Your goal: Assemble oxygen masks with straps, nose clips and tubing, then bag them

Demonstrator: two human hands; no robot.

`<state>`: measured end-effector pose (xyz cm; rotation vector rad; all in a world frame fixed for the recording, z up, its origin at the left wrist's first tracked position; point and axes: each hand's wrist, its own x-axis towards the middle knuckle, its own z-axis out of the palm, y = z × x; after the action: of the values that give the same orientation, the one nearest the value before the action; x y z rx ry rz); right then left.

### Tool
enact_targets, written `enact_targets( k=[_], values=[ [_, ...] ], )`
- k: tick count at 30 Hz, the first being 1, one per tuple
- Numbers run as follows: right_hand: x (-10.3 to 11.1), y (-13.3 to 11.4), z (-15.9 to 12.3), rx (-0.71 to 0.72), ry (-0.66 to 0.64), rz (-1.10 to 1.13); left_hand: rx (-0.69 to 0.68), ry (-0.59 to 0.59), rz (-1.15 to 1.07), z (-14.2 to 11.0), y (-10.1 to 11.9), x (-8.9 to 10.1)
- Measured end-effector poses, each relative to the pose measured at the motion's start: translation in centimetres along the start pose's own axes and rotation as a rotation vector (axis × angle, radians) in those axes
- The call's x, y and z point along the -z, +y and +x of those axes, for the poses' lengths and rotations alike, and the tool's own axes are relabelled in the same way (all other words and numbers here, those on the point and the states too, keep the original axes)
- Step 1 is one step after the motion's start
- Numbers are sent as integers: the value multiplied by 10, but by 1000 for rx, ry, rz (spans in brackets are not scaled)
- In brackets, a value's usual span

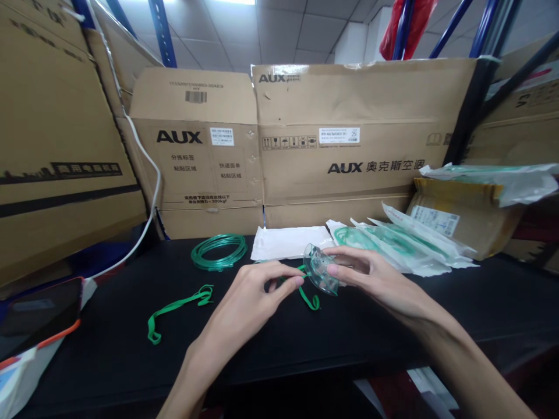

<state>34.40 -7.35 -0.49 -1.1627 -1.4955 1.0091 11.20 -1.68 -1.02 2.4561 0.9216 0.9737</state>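
Over the black table (pixel 349 343), the clear mask (pixel 322 272) sits between both hands; at its nine o'clock, the left hand (pixel 262 285) pinches a green strap (pixel 312 302) between thumb and forefinger; at three o'clock, the right hand (pixel 371 270) grips the mask between thumb and fingers. From the mask, a coil (pixel 199 256) lies between nine and ten; a second strap (pixel 179 304) between eight and nine; packets (pixel 397 238) between two and three.
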Motion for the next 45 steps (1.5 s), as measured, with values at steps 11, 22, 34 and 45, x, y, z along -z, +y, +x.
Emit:
enact_targets(
  k=[11, 22, 34, 45],
  values=[
    [-1, -1, 0, -12, 4, -1, 17, 14, 19, 0, 0, 0],
    [-3, 1, 0, 3, -97, 67, 85, 3, 7, 1, 1, -2],
    [-9, 1, 0, 19, -135, 170, -175, 75, 97, 0, 1, -4],
    [-14, 4, 4, 60, -82, -111, -327, 51, 238, -2, 2, -9]
  ],
)
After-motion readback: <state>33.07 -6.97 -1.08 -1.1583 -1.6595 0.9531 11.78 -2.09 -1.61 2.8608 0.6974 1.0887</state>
